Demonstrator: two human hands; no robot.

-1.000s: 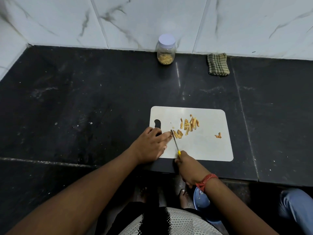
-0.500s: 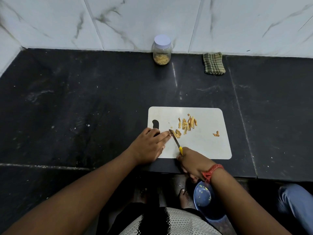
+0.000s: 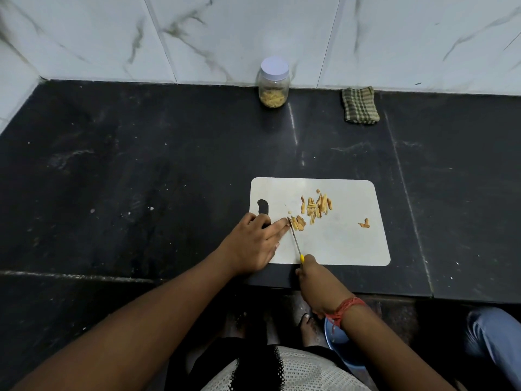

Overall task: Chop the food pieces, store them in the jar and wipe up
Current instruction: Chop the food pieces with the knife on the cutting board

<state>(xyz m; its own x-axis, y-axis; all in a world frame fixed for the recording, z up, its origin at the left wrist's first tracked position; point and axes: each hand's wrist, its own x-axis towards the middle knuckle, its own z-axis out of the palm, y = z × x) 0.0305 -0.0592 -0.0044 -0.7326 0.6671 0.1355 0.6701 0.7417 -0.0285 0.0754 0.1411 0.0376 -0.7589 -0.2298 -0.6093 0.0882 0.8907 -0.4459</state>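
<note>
A white cutting board lies on the black counter. Yellow-orange food pieces sit in a loose heap on it, with one stray piece off to the right. My left hand rests flat on the board's left side, its fingertips pressing a piece by the blade. My right hand grips a small knife with a yellow handle, its tip at the pieces beside my left fingers. A clear jar with a white lid, partly filled, stands by the wall.
A folded green checked cloth lies at the wall, right of the jar. A blue bowl sits below the counter edge under my right wrist. Another person's blue-jeaned knee is at the lower right. White marble tiles back the counter.
The knife has made small cutting strokes at the pieces by my left fingertips. My right hand shifted slightly along the board's front edge. My left hand stayed in place.
</note>
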